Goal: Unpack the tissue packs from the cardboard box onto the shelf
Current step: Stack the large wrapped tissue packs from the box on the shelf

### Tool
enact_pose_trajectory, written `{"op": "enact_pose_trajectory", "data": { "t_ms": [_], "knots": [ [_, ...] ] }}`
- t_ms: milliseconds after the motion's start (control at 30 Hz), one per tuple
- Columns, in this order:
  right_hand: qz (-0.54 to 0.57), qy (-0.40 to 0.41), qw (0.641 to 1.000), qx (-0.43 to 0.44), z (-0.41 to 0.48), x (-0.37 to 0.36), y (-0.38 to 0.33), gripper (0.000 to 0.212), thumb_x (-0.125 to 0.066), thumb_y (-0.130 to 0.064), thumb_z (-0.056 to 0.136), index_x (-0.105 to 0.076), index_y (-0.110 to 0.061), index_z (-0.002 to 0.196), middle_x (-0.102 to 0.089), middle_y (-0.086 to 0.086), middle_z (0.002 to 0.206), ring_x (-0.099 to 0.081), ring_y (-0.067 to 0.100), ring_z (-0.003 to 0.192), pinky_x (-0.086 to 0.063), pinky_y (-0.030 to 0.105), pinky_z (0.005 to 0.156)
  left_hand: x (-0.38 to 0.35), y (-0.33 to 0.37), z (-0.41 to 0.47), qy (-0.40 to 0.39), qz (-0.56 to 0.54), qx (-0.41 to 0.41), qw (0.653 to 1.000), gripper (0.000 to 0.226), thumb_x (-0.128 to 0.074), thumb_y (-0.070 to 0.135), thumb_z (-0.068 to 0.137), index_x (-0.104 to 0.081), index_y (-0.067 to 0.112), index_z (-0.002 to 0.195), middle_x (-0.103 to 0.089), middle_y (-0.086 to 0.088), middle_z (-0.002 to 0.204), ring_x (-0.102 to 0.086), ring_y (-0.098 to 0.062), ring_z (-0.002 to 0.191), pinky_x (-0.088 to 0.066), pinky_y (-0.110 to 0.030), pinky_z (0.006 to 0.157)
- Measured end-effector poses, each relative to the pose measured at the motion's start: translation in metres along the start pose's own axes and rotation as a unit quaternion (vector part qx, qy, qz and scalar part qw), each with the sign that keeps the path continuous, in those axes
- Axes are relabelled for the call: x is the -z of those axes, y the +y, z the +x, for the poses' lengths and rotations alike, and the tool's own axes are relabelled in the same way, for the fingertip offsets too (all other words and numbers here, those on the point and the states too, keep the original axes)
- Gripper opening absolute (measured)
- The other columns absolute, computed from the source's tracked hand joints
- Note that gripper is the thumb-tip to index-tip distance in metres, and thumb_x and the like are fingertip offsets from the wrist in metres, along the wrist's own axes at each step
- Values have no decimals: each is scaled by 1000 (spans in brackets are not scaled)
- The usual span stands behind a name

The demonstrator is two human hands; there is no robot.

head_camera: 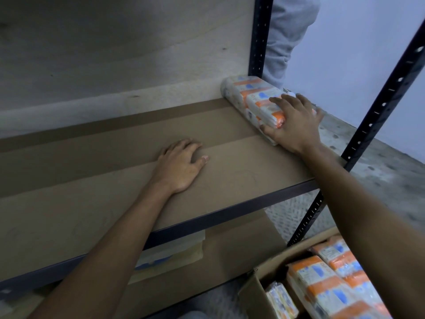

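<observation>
A long orange, white and blue tissue pack (250, 97) lies on the brown shelf board (115, 176) at its far right end, against the back panel. My right hand (296, 120) grips the near end of this pack, fingers spread over its top and thumb on its left side. My left hand (181, 164) rests flat on the shelf board near the middle, holding nothing. At the lower right an open cardboard box (255, 293) on the floor holds several more tissue packs (326, 282).
Dark perforated metal uprights (377, 120) frame the shelf's right side, another (259, 35) at the back corner. A person in grey clothing (287, 35) stands behind the rack. A lower shelf holds flat cardboard (230, 247) and a taped sheet. Concrete floor lies to the right.
</observation>
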State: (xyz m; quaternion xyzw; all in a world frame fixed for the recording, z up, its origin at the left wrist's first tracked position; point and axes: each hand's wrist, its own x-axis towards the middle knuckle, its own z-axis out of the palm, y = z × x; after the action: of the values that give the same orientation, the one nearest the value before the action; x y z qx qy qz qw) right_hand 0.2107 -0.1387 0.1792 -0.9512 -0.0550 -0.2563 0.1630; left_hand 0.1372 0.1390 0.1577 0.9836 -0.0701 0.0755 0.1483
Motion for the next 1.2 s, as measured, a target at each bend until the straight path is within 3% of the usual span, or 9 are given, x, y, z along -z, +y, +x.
{"op": "enact_pose_trajectory", "data": {
  "t_ms": [133,300,567,767,967,1200],
  "knots": [
    [1,19,1000,14,-10,10,-4,69,-53,-62,72,-44,-33,134,-39,1,149,-21,27,143,-12,68,107,0,0,0,2,1,-2,1000,51,-38,51,96,-40,29,143,-32,3,154,-27,-19,142,-15,-41,118],
    [10,41,999,18,-39,25,-17,53,-56,-45,82,-49,-30,132,-41,1,148,-22,25,143,-15,67,107,4,3,-3,-4,-20,-5,1000,50,-40,49,97,-44,24,141,-36,-1,152,-30,-21,140,-20,-41,117],
    [17,-39,999,32,-110,41,-44,47,-56,-36,87,-51,-26,133,-43,3,147,-27,26,141,-22,52,109,12,26,-43,-19,-73,-44,996,48,-43,46,97,-45,26,141,-38,2,152,-32,-21,139,-21,-39,116],
    [9,-61,998,20,-172,52,-53,42,-52,-39,90,-51,-29,131,-43,0,147,-26,24,141,-23,54,110,0,66,-82,-4,-89,-141,986,48,-47,42,96,-45,26,141,-40,3,151,-31,-18,140,-21,-34,115],
    [-4,-61,998,0,-251,62,-25,44,-53,-39,90,-52,-28,132,-46,1,145,-33,24,138,-31,49,106,-32,104,-128,-4,-86,-291,953,48,-47,38,98,-40,28,144,-32,6,154,-18,-11,145,-6,-35,120],
    [-43,-156,980,-116,-360,49,41,47,-53,-43,88,-53,-26,132,-45,1,146,-32,26,139,-28,46,109,-118,141,-153,-131,-86,-344,926,51,-47,39,97,-37,27,146,-30,5,155,-15,-13,146,-2,-30,117]
  ]
}}
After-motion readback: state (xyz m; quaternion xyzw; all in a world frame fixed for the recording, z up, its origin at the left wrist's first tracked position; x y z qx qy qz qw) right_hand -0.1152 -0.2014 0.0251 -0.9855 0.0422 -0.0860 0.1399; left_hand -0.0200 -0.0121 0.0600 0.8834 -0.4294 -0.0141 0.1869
